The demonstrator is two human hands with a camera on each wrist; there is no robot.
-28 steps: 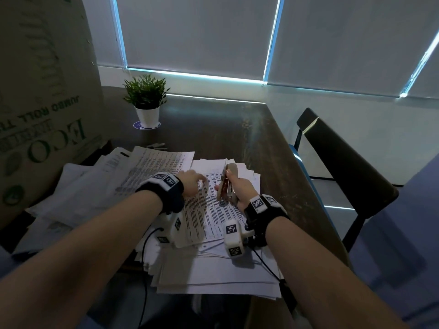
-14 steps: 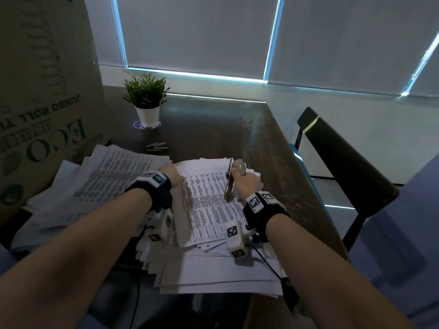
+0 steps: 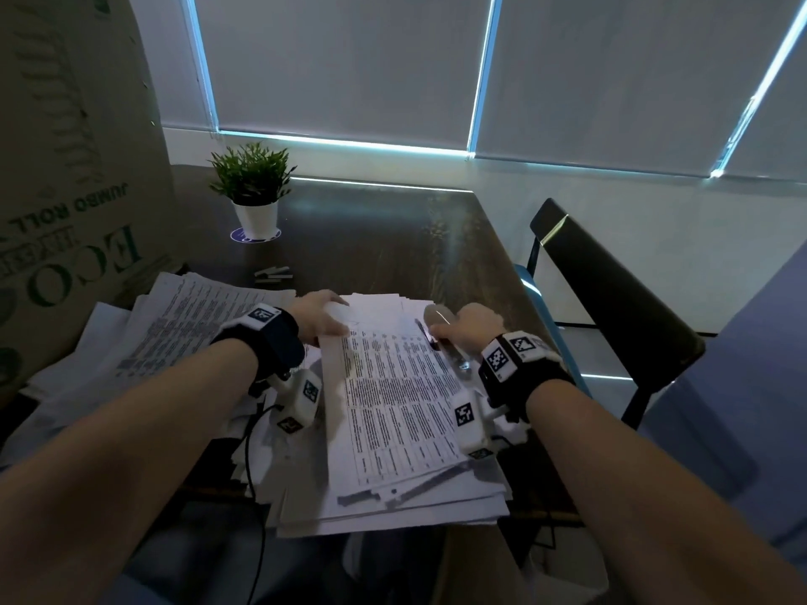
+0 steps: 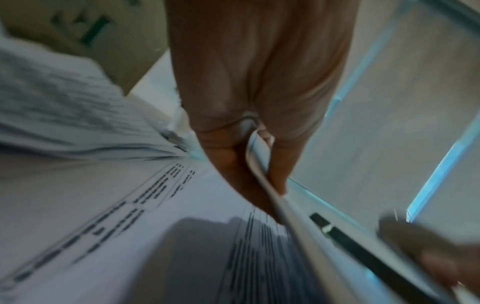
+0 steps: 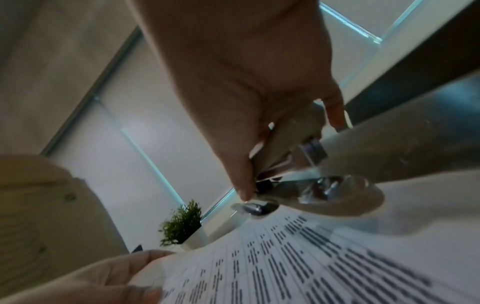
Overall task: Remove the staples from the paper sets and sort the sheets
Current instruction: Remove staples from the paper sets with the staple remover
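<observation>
**Now at the top edge of the printed set**

Underneath everything is a dark wooden table (image 3: 384, 251), pushed against a pale wall below drawn grey blinds (image 3: 340, 63) edged with blue light. Taking the potted plant (image 3: 251, 189) as my mark: it stands at the far left of the tabletop, a tall cardboard box (image 3: 65, 176) rises to its left, a small strip of staples (image 3: 273, 273) lies just nearer to me than the pot, and a black chair (image 3: 611, 299) sits well off to its right, beyond the table edge.

Nearer still than the staples lies the heap of paper. My left hand (image 3: 321, 318) pinches the top left corner of the printed paper set (image 3: 393, 399) between thumb and fingers. My right hand (image 3: 465, 327) is curled round the metal staple remover (image 3: 441, 338), whose tip lies on the set's top right corner. A loose pile of sheets (image 3: 183, 334) spreads to the left.

Compared with half a second ago, my left hand has come rightward off that loose pile onto the set's corner, and the remover sits flatter.
</observation>
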